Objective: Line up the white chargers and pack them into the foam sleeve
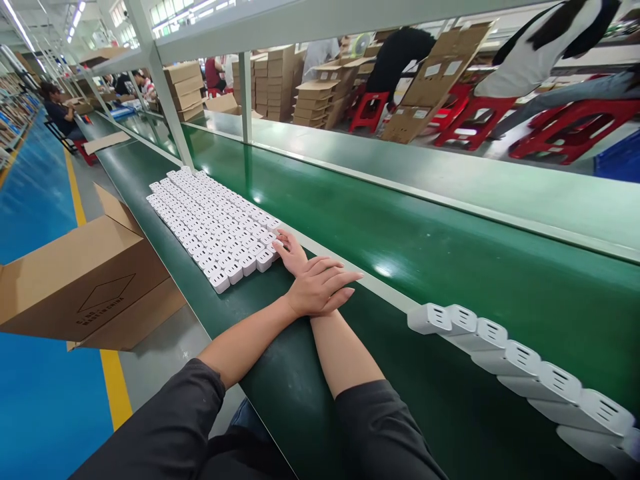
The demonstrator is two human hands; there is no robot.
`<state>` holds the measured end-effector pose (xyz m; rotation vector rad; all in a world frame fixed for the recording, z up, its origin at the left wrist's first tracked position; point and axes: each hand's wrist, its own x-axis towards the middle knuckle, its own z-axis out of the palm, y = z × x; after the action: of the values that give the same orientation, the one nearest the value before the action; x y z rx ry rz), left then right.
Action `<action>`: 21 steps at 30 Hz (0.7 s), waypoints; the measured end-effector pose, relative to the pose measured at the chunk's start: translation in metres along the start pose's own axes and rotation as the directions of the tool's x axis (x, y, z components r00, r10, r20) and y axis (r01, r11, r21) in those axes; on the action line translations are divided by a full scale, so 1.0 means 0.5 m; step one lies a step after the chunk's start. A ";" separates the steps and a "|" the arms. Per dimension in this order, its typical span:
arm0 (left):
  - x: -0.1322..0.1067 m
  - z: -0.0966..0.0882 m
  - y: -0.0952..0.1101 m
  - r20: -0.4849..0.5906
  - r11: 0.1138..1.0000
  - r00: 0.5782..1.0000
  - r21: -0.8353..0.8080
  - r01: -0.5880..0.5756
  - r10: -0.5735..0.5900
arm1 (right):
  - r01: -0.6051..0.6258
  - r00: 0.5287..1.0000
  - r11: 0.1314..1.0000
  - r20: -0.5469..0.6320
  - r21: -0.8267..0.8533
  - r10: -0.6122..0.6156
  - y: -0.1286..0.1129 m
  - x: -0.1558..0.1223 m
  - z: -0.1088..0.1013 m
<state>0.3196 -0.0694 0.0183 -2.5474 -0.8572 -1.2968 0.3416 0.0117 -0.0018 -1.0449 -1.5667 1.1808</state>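
My left hand [323, 287] lies across my right wrist, its fingers stretched out to the right with nothing in them. Beneath it, my right hand [291, 253] reaches forward, fingers apart, fingertips touching the near right corner of a block of white slotted adapters [215, 223]. These small rounded units stand packed in close rows, their dark slots facing up. On the right, a separate slanting line of the same white adapters [523, 360] sits along the pale divider strip, apart from both hands.
The green worktop [300, 373] runs beside a green belt [380, 220], with a pale strip [370, 283] between. An open cardboard box [100, 267] stands at left. Metal posts [165, 93] hold up an overhead beam. Beyond are carton stacks [275, 80], red stools [370, 112] and people.
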 end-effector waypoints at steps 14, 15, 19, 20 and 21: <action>-0.002 0.003 0.001 0.083 1.000 0.997 -0.027 0.004 -0.001 | -0.057 0.994 0.992 -0.101 -0.113 0.046 -0.020 -0.018 -0.002; -0.002 0.002 0.001 0.064 0.999 0.998 -0.031 0.008 -0.006 | -0.063 0.994 0.993 -0.101 -0.104 0.053 -0.021 -0.018 0.002; -0.001 0.000 0.000 0.053 0.999 0.998 -0.036 0.032 -0.030 | -0.079 0.993 0.995 -0.095 -0.052 0.074 -0.026 -0.021 0.009; -0.001 -0.001 0.001 0.053 0.999 0.998 -0.040 0.032 -0.030 | -0.084 0.992 0.996 -0.099 -0.038 0.080 -0.027 -0.021 0.008; -0.001 -0.001 0.002 0.047 0.998 0.999 -0.046 0.030 -0.028 | -0.090 0.991 0.996 -0.104 -0.024 0.087 -0.028 -0.022 0.006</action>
<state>0.3195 -0.0704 0.0184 -2.6203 -0.8861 -1.2857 0.3399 -0.0021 0.0099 -1.1861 -1.4740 1.1480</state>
